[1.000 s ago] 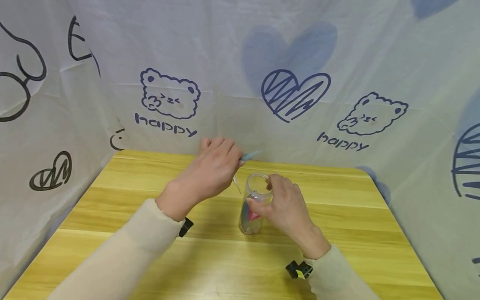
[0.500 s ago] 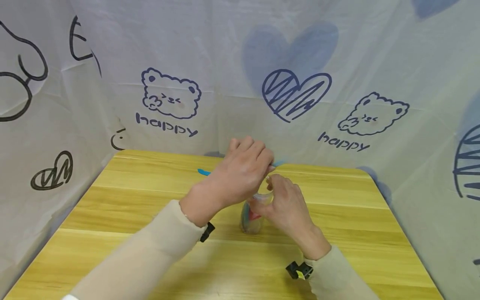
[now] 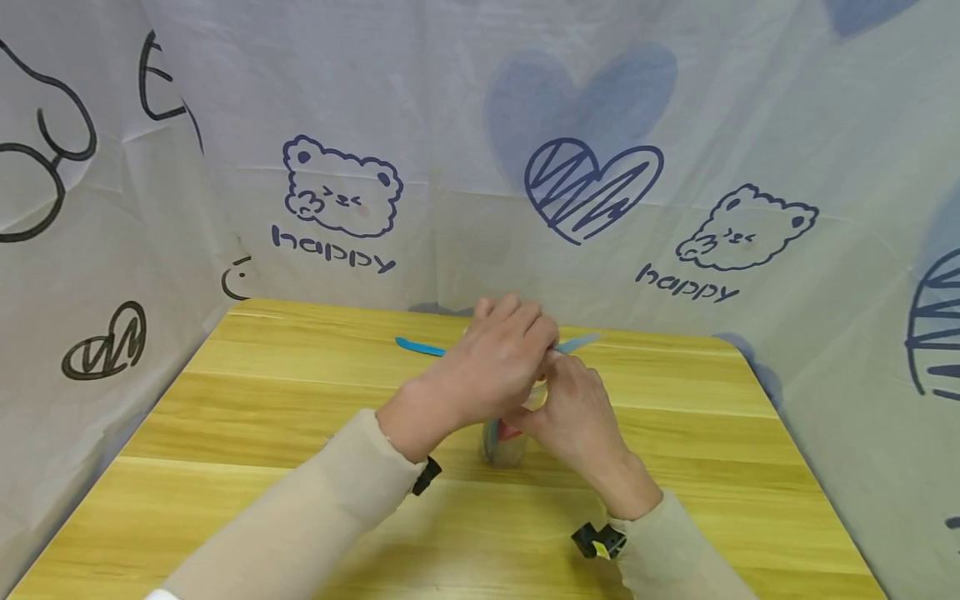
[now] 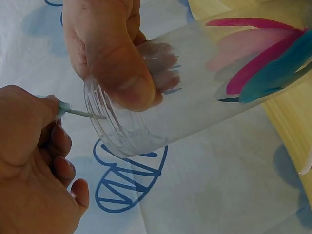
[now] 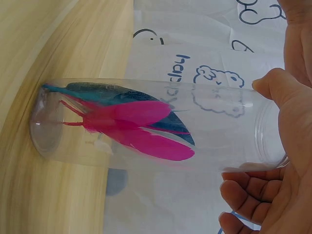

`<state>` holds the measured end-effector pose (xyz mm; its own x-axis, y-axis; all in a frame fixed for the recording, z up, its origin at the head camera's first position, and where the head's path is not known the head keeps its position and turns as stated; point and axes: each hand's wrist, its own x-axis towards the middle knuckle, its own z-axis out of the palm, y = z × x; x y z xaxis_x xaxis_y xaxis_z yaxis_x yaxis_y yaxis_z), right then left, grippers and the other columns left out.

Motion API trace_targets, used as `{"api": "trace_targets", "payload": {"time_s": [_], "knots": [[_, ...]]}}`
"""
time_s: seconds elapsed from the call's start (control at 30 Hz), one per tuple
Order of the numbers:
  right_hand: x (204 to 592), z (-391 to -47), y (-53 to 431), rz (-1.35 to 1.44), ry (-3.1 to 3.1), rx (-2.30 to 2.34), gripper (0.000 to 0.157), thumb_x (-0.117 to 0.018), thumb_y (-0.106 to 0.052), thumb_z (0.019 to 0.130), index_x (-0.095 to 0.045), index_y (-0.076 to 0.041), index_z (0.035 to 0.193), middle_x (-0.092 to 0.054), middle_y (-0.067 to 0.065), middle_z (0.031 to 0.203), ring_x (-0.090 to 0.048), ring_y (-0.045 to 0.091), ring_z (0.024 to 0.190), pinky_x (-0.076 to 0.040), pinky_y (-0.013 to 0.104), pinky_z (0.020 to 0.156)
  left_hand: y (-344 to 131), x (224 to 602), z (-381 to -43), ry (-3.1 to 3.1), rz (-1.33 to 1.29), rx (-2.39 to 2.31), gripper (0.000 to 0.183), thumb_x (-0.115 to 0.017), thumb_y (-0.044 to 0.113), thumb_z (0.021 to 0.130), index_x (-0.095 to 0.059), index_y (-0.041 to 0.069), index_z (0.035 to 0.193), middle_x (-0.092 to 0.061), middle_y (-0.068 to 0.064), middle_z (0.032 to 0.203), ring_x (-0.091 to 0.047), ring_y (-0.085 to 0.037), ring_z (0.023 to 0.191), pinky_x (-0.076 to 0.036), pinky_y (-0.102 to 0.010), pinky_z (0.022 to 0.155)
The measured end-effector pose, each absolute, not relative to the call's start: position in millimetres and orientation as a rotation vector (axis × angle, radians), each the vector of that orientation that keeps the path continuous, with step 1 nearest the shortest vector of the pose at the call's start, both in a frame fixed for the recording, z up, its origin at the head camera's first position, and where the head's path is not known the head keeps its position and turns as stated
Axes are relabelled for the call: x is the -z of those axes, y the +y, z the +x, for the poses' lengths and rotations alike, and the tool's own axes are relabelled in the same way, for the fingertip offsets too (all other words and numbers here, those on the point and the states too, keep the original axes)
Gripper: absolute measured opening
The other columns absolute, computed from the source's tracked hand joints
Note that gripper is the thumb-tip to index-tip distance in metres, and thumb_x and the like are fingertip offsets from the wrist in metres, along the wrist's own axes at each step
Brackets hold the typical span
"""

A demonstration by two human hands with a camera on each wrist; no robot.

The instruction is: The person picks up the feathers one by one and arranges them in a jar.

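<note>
My right hand (image 3: 573,412) grips a clear plastic jar (image 5: 219,141) around its neck; the jar stands upright on the table. Inside it lie pink feathers (image 5: 161,144) and a dark teal feather (image 5: 178,126). My left hand (image 3: 498,358) pinches a pale blue feather (image 3: 577,342) over the jar. In the left wrist view its thin stem (image 4: 78,113) points into the jar's mouth, with the left hand (image 4: 29,156) just outside the rim. The left hand hides most of the jar's top in the head view.
A bright blue strip, feather-like in shape (image 3: 420,347), lies on the wooden table (image 3: 285,400) behind my left hand, partly covered by it. A white cloth (image 3: 465,217) printed with bears and hearts hangs along the table's back and sides.
My left hand has moved right with the pale blue feather, from left of the jar to over its mouth, uncovering the blue strip. The right hand has kept its grip on the jar.
</note>
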<state>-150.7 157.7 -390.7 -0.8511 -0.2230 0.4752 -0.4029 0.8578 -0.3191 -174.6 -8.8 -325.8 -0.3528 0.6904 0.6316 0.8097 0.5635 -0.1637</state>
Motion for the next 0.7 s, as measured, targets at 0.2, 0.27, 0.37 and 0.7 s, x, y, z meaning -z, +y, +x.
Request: {"api": "trace_targets", "payload": {"time_s": [0.2,0.27,0.37,0.7], "knots": [[391,-149,158,0.440,-2.608,-0.572,0.045,-0.089,-0.042,0.078,-0.066,-0.015,0.104,-0.065,-0.001,0.091,-0.060,0.021,0.081,-0.048,0.043,0.073,-14,326,-174,-2.358,-1.206,0.365,0.018,-0.061,0.024,0.109,-0.057,0.012,0.096,-0.049,0.001,0.088,-0.037,-0.021,0.083,-0.024,-0.037,0.078],[391,-148,158,0.434,-2.613,-0.576,0.050,-0.088,-0.044,0.078,-0.067,-0.013,0.111,-0.066,0.002,0.093,-0.061,0.023,0.083,-0.049,0.044,0.075,-16,326,-174,-2.424,-1.191,0.374,0.019,-0.059,0.026,0.109,-0.056,0.013,0.096,-0.048,0.002,0.087,-0.037,-0.020,0.084,-0.025,-0.038,0.080],[392,-147,158,0.438,-2.610,-0.584,0.056,-0.086,-0.045,0.080,-0.064,-0.012,0.119,-0.068,0.006,0.097,-0.063,0.024,0.088,-0.050,0.045,0.077,-20,327,-174,-2.491,-1.166,0.367,0.020,-0.058,0.029,0.110,-0.055,0.015,0.096,-0.048,0.004,0.087,-0.038,-0.020,0.084,-0.027,-0.038,0.081],[394,-148,159,0.487,-2.553,-0.575,0.047,-0.081,-0.042,0.083,-0.060,-0.008,0.107,-0.068,0.008,0.098,-0.064,0.025,0.087,-0.052,0.045,0.075,-29,329,-176,-2.578,-1.130,0.322,0.020,-0.059,0.029,0.109,-0.057,0.015,0.095,-0.049,0.005,0.087,-0.040,-0.019,0.085,-0.027,-0.037,0.078]]}}
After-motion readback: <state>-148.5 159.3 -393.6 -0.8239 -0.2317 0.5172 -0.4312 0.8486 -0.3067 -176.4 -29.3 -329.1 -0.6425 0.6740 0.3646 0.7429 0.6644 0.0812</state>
